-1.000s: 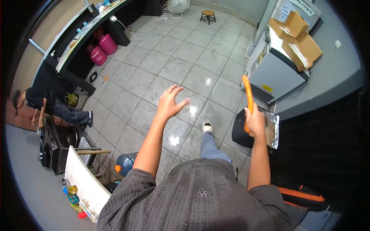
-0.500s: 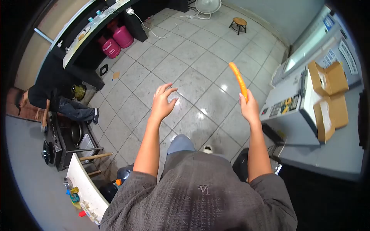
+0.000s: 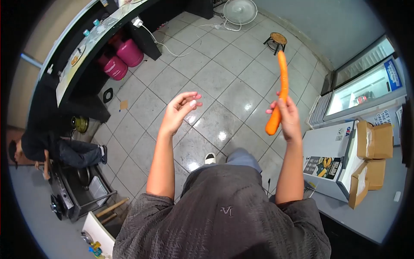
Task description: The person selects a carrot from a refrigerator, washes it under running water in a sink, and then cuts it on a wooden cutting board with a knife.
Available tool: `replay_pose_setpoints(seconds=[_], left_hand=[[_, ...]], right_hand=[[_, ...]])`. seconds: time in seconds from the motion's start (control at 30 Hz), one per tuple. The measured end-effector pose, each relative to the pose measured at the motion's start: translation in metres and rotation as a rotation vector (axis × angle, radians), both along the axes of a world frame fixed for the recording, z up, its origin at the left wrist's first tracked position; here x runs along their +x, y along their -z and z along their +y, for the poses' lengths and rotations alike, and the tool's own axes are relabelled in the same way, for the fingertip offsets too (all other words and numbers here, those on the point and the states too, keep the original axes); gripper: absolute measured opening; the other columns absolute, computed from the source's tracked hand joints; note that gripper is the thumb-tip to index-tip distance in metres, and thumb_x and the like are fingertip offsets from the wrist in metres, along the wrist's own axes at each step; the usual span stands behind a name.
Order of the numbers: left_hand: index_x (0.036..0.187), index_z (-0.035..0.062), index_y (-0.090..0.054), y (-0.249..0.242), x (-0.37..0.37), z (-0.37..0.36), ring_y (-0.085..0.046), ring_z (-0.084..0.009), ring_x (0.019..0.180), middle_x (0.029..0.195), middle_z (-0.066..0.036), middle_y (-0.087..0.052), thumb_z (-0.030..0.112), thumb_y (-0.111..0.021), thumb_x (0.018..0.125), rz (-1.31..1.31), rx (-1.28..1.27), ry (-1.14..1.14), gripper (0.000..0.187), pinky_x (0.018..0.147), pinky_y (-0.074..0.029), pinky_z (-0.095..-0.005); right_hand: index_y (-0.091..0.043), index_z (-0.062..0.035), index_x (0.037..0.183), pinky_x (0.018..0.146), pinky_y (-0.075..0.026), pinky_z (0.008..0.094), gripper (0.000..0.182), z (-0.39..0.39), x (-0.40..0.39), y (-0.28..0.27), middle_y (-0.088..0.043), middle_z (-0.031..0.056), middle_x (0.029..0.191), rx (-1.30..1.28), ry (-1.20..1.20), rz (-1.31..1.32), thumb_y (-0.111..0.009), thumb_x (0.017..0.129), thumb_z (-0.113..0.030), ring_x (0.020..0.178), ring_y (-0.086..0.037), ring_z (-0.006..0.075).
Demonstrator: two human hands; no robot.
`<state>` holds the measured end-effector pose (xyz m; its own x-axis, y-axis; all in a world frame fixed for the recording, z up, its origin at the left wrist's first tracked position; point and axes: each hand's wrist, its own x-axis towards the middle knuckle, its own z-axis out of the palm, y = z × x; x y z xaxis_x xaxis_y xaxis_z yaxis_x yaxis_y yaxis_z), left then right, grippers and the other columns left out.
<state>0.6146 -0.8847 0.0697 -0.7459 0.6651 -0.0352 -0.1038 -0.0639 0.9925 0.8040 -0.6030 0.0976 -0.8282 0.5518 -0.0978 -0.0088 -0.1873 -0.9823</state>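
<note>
A long orange carrot (image 3: 283, 77) is gripped in my right hand (image 3: 290, 118), its thin end pointing away from me and its thick end sticking out below the fingers. The thumb lies across the carrot's side. My left hand (image 3: 179, 113) hangs in the air to the left, fingers half curled and apart, with nothing in it. Both hands are held out above the tiled floor (image 3: 224, 99), well apart from each other.
Right of me stands a chest freezer (image 3: 327, 146) bearing open cardboard boxes (image 3: 375, 140). Ahead are a small stool (image 3: 278, 39) and a fan (image 3: 239, 11). Pink gas cylinders (image 3: 129, 52) sit under the left counter. Another person (image 3: 79, 153) is by the stove at left.
My view has shifted forward along the floor. The carrot now sits lower through my right hand, its thick end showing below the fingers. My left hand stays free, its fingers slightly more curled.
</note>
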Motion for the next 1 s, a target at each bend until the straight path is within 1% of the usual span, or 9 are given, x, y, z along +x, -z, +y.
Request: replay_pose_setpoints(seconds=[0.17, 0.23, 0.33, 0.4, 0.5, 0.6, 0.63, 0.73, 1.0], left_hand=[[0.115, -0.0015, -0.055, 0.028, -0.103, 0.050, -0.057, -0.0313, 0.110, 0.121, -0.018, -0.057, 0.023, -0.048, 0.095, -0.419, 0.508, 0.292, 0.032, 0.091, -0.048, -0.0395], [0.116, -0.0011, -0.055, 0.055, -0.137, 0.077, -0.056, -0.0303, 0.112, 0.123, -0.017, -0.056, 0.016, -0.056, 0.090, 0.177, -0.147, 0.325, 0.031, 0.092, -0.047, -0.0389], [0.117, -0.0006, -0.055, 0.064, -0.190, 0.127, -0.056, -0.0293, 0.114, 0.125, -0.017, -0.054, 0.008, -0.063, 0.086, 0.756, -0.833, 0.307, 0.034, 0.093, -0.047, -0.0383], [0.115, 0.0000, -0.057, 0.047, -0.211, 0.160, -0.057, -0.0266, 0.111, 0.126, -0.015, -0.054, 0.003, -0.065, 0.080, -0.044, -0.146, 0.093, 0.036, 0.093, -0.047, -0.0354], [0.113, 0.0007, -0.058, 0.042, -0.267, 0.198, -0.059, -0.0263, 0.105, 0.120, -0.015, -0.057, -0.001, -0.065, 0.075, -0.307, 0.033, -0.025, 0.039, 0.089, -0.049, -0.0330], [0.111, -0.0012, -0.059, 0.062, -0.327, 0.217, -0.060, -0.0215, 0.100, 0.113, -0.013, -0.059, -0.003, -0.062, 0.079, 0.497, -0.759, -0.014, 0.032, 0.082, -0.052, -0.0305], [0.110, -0.0008, -0.059, 0.057, -0.345, 0.222, -0.060, -0.0176, 0.093, 0.108, -0.010, -0.060, -0.002, -0.064, 0.079, 0.534, -0.729, -0.027, 0.031, 0.077, -0.053, -0.0298], [0.109, 0.0011, -0.060, 0.025, -0.388, 0.247, -0.059, -0.0114, 0.086, 0.102, -0.006, -0.060, 0.002, -0.066, 0.080, 0.107, -0.443, -0.190, 0.030, 0.071, -0.052, -0.0262], [0.109, 0.0021, -0.060, 0.050, -0.576, 0.292, -0.055, -0.0071, 0.080, 0.092, 0.000, -0.060, 0.013, -0.069, 0.084, 0.285, -0.348, -0.316, 0.029, 0.071, -0.046, -0.0224]], right_hand=[[-0.047, -0.0003, 0.121, 0.078, -0.049, 0.0362, 0.035, 0.078, -0.073, 0.022, -0.061, 0.0091, 0.088, -0.190, -0.221, 0.142, -0.053, 0.093, -0.021, 0.077, -0.060, 0.0213], [-0.052, -0.0029, 0.116, 0.080, -0.047, 0.0350, 0.030, 0.105, -0.123, 0.062, -0.063, 0.0090, 0.087, 0.547, -0.074, -0.480, -0.055, 0.091, -0.020, 0.078, -0.062, 0.0194], [-0.054, -0.0044, 0.113, 0.079, -0.046, 0.0339, 0.028, 0.153, -0.174, 0.066, -0.064, 0.0088, 0.086, 1.064, -0.028, -0.566, -0.056, 0.090, -0.020, 0.085, -0.062, 0.0162], [-0.052, -0.0024, 0.114, 0.081, -0.046, 0.0336, 0.030, 0.181, -0.209, 0.053, -0.065, 0.0097, 0.092, 0.739, -0.137, -0.454, -0.056, 0.091, -0.021, 0.092, -0.060, 0.0171], [-0.049, 0.0016, 0.114, 0.084, -0.046, 0.0344, 0.032, 0.227, -0.282, 0.046, -0.062, 0.0100, 0.102, -0.180, -0.486, 0.137, -0.054, 0.093, -0.023, 0.093, -0.059, 0.0199], [-0.051, -0.0033, 0.113, 0.082, -0.046, 0.0371, 0.030, 0.267, -0.362, 0.082, -0.063, 0.0100, 0.095, 0.358, -0.290, -0.257, -0.056, 0.091, -0.023, 0.090, -0.060, 0.0213], [-0.053, -0.0081, 0.110, 0.077, -0.046, 0.0381, 0.027, 0.277, -0.383, 0.071, -0.062, 0.0111, 0.087, 0.842, -0.273, -0.687, -0.060, 0.088, -0.020, 0.087, -0.060, 0.0238], [-0.054, -0.0098, 0.109, 0.070, -0.046, 0.0361, 0.027, 0.303, -0.444, 0.064, -0.060, 0.0130, 0.082, 1.240, -0.262, -0.405, -0.063, 0.084, -0.017, 0.077, -0.058, 0.0270], [-0.052, 0.0021, 0.114, 0.069, -0.044, 0.0232, 0.032, 0.336, -0.648, 0.034, -0.055, 0.0031, 0.091, 0.547, -0.217, -0.008, -0.063, 0.087, -0.013, 0.077, -0.053, 0.0088]])
